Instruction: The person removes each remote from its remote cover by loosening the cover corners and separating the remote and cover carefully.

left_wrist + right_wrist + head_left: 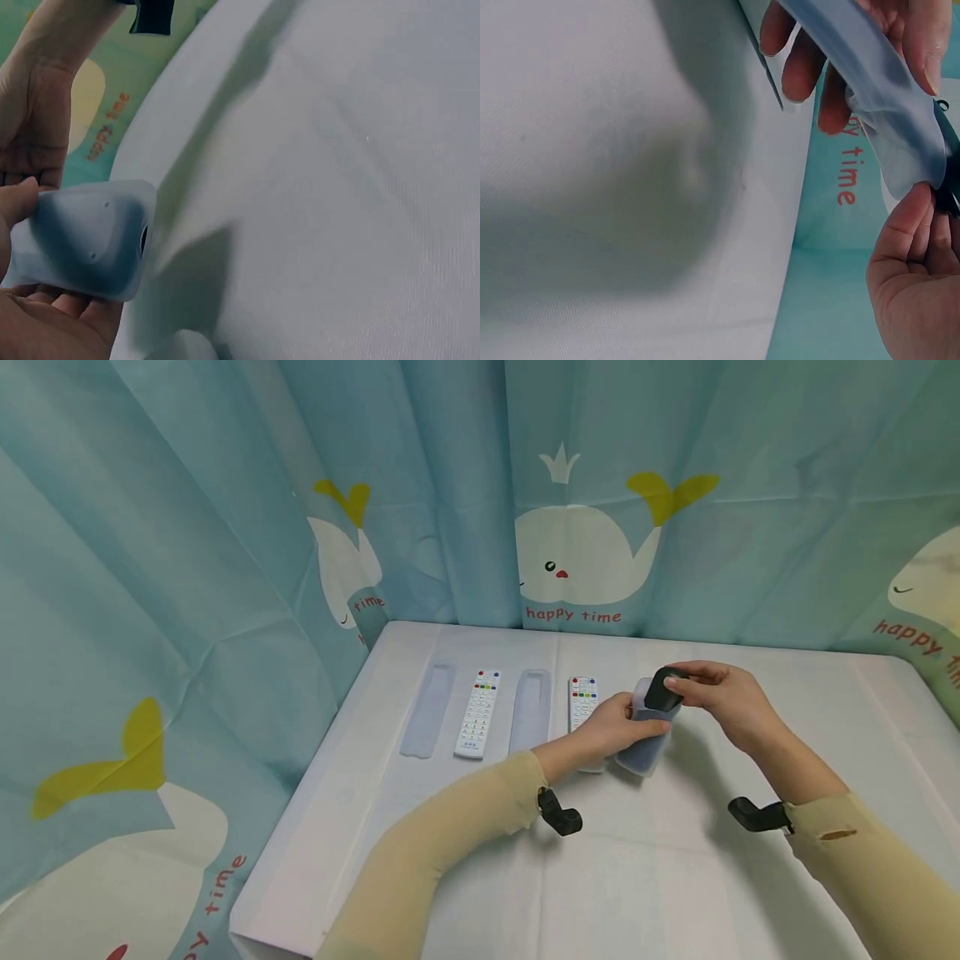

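In the head view my left hand (615, 725) grips a translucent silicone remote cover (639, 762) above the right half of the table. A black remote control (663, 690) sits partly inside it, its upper end sticking out and its lower part showing dark through the cover. The fingers of my right hand (731, 700) pinch that upper end. Seen from the left wrist, the cover (90, 240) lies between left thumb and fingers. In the right wrist view the right hand (911, 292) is at the cover's end, beside a strip of the black remote (951, 176).
A white remote (477, 714) lies between two flat translucent covers, one at the far left (429, 710) and one nearer the middle (531, 710). Another white remote (582, 695) is partly hidden behind my left hand. A whale-print curtain (450, 527) hangs behind the white table (600, 877).
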Motion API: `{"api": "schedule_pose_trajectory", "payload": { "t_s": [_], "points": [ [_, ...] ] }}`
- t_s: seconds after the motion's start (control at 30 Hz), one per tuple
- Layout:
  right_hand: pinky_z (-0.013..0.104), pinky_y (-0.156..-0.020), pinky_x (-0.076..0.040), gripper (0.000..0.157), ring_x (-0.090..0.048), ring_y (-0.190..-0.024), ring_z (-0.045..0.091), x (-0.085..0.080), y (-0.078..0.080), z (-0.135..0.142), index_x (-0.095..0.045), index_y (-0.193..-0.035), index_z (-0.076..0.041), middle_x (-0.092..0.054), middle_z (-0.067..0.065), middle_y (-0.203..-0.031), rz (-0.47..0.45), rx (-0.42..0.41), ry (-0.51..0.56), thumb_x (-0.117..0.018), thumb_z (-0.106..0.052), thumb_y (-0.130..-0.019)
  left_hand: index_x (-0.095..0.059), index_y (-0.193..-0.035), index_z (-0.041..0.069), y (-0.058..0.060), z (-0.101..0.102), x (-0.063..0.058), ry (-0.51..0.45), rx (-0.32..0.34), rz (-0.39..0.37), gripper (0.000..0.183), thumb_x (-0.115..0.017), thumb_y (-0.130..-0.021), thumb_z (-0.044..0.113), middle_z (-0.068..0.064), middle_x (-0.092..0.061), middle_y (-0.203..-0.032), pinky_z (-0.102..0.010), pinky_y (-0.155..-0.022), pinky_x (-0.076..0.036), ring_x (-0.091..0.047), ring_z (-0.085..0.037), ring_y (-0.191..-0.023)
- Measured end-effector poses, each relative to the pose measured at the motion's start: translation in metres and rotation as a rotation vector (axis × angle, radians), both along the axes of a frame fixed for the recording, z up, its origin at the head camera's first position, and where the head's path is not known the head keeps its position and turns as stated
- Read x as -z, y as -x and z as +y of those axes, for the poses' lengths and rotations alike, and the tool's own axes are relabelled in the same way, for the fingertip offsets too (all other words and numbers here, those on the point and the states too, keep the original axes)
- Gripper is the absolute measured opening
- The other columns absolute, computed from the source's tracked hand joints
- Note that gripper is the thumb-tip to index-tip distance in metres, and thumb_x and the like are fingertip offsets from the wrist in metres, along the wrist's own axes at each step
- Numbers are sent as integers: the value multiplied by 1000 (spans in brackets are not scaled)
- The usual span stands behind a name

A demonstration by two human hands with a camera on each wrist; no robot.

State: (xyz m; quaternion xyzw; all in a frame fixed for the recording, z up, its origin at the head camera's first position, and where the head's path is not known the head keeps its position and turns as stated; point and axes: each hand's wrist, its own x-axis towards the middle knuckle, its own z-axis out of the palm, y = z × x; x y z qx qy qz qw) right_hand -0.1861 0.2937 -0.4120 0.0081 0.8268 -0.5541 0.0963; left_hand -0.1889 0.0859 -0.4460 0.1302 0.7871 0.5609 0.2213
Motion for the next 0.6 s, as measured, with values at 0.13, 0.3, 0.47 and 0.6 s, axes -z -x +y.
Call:
{"api": "schedule_pose_trajectory", "payload": {
  "t_s": [0.13,0.3,0.47,0.6],
  "points": [
    [13,-87,-47,67,-66,-97,3,0,0,-1,-53,-145,-3,-64,-24,-110,-6,5,43,-72,-44,-96,-60,-122,8,0,3,2,-7,-20,-24,45,-79,-91,34,3,-65,-102,-29,-72,-52,-61,-9,-85],
    [13,-86,-49,66,-65,-95,1,2,3,0,-53,-144,-1,-64,-25,-106,-12,37,71,-73,-40,-96,-54,-133,8,0,4,5,20,-66,-21,57,-80,-90,35,-1,-65,-111,-29,-77,-53,-62,-10,-91],
    [14,-81,-52,66,-64,-89,-3,2,8,2,-51,-141,2,-64,-25,-97,-25,130,99,-76,-38,-94,-54,-138,15,3,4,6,89,-120,135,59,-80,-90,37,4,-58,-124,-22,-78,-51,-61,-7,-99],
    [15,-78,-54,68,-64,-84,-2,2,10,1,-51,-139,4,-62,-20,-96,-45,182,83,-77,-39,-93,-61,-125,25,4,7,4,214,-75,349,39,-77,-92,41,8,-52,-128,-17,-75,-47,-57,-5,-101]
  ]
}}
